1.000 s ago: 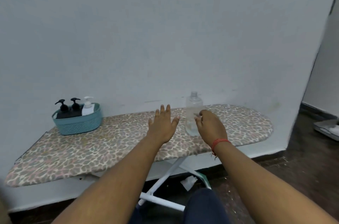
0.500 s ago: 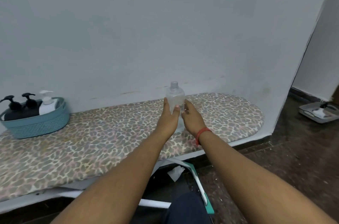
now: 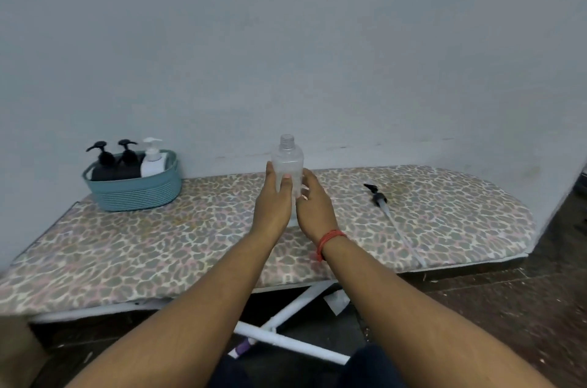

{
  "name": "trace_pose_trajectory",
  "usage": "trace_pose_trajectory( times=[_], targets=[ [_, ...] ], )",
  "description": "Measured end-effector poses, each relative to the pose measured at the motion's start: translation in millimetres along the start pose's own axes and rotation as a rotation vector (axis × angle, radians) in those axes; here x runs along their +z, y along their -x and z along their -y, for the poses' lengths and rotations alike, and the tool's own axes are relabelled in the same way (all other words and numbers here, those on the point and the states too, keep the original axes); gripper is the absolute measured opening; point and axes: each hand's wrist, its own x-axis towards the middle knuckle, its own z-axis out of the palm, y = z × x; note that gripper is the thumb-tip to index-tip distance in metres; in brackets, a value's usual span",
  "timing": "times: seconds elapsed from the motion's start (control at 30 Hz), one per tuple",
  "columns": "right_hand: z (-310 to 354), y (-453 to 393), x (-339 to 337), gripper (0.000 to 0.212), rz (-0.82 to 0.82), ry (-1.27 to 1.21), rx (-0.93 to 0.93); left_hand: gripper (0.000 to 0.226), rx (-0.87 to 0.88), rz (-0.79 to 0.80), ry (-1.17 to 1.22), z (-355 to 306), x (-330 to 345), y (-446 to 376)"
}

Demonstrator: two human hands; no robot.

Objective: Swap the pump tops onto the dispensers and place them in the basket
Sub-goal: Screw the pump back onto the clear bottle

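Note:
A clear plastic bottle [image 3: 288,162] with an open threaded neck stands upright in the middle of the ironing board [image 3: 158,248]. My left hand [image 3: 273,203] and my right hand [image 3: 313,201] both wrap its lower half. A black pump top [image 3: 376,195] with a long clear tube lies flat on the board to the right, apart from both hands. At the back left a teal basket [image 3: 133,192] holds two black dispensers [image 3: 116,162] and a white dispenser [image 3: 153,159], each with a pump on.
The board has a leopard-print cover and stands against a pale wall [image 3: 286,38]. Its white legs [image 3: 286,324] cross below, over a dark floor. A wall corner rises at the far right.
Both hands have closed around the clear bottle, which they only flanked a second ago. The view has shifted, bringing the pump top on the right into sight.

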Motion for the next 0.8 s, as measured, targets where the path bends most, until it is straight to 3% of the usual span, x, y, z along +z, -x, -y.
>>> trace_pose_trajectory(
  times=[0.23, 0.43, 0.5, 0.6, 0.7, 0.8],
  targets=[
    [-5.7, 10.7, 55.7, 0.064, 0.009, 0.107, 0.021, 0.054, -0.033, -0.051, -0.038, 31.7, -49.6, 8.4],
    [-13.4, 10.2, 44.0, 0.064, 0.031, 0.142, -0.006, 0.065, -0.038, -0.053, -0.027, 32.2, -50.8, 15.6],
    [-18.1, 6.2, 28.6, 0.059, -0.005, 0.195, 0.028, 0.066, 0.029, -0.148, -0.075, 27.4, -48.9, 26.7],
    [-30.5, -4.1, -4.9, 0.047, -0.095, 0.286, 0.040, 0.065, 0.361, -0.229, -0.243, 20.4, -42.4, 43.4],
    [-45.8, -19.4, -44.6, 0.038, -0.166, 0.421, 0.062, 0.066, 0.623, -0.052, -0.380, 15.9, -17.7, 51.4],
    [-62.9, -34.0, -85.7, 0.036, -0.209, 0.606, 0.097, 0.065, 0.583, 0.179, -0.414, 13.3, 16.2, 53.5]
  ],
)
